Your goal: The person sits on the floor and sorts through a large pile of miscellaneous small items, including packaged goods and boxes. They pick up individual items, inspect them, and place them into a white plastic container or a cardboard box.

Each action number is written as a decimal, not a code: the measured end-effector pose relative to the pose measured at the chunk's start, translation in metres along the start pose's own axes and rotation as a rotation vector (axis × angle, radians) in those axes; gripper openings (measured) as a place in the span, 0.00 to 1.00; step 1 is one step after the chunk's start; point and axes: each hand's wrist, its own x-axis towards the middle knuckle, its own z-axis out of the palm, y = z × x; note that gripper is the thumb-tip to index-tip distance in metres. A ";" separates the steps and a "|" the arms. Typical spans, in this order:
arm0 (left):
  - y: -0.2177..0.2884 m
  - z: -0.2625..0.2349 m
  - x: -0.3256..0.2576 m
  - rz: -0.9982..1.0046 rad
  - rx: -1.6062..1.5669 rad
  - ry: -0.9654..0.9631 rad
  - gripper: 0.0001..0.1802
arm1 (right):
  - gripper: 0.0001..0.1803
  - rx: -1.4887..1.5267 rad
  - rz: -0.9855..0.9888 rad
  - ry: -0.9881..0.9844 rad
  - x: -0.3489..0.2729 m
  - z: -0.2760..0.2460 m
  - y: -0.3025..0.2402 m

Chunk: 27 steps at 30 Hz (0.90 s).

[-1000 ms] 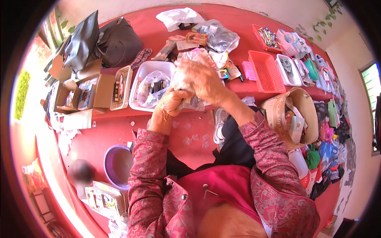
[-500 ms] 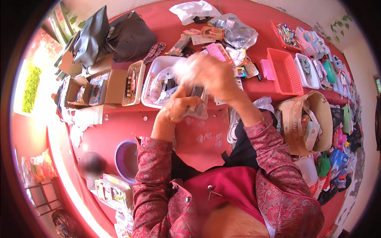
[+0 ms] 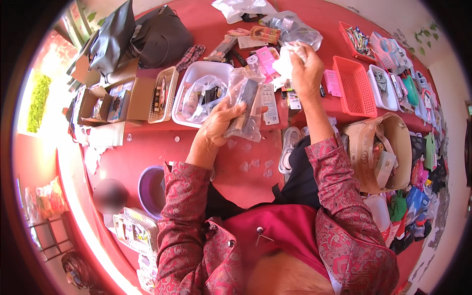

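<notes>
My left hand is closed round a see-through plastic bag. Inside the bag lies a long dark object whose kind I cannot make out; my thumb presses on the front of it. Farther to the right, my raised right hand pinches a crumpled white cloth or tissue, which hangs over the goods on the red table. Just left of the bag stands a white plastic basin, in which another see-through bag holds several small items.
Right of my hands are a red basket and a cardboard box with things in it. At left stand a beige basket, an open carton and black bags. A purple bucket sits lower left.
My right hand has moved right and away from the bag, carrying the white cloth or tissue. The bag in my left hand, hidden in part before, now shows fully.
</notes>
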 end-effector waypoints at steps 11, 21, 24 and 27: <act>-0.013 -0.041 0.021 0.234 -0.245 0.436 0.17 | 0.06 0.263 -0.167 -0.892 -0.070 0.028 -0.049; 0.003 -0.039 0.022 0.505 -0.384 0.069 0.20 | 0.16 0.587 0.652 -0.592 -0.025 -0.007 -0.004; 0.003 -0.020 0.020 0.511 -0.312 0.069 0.22 | 0.24 0.504 0.738 -0.801 -0.040 0.011 -0.029; 0.004 -0.013 0.018 0.530 -0.213 0.035 0.22 | 0.17 0.527 0.716 -0.789 -0.048 0.024 -0.028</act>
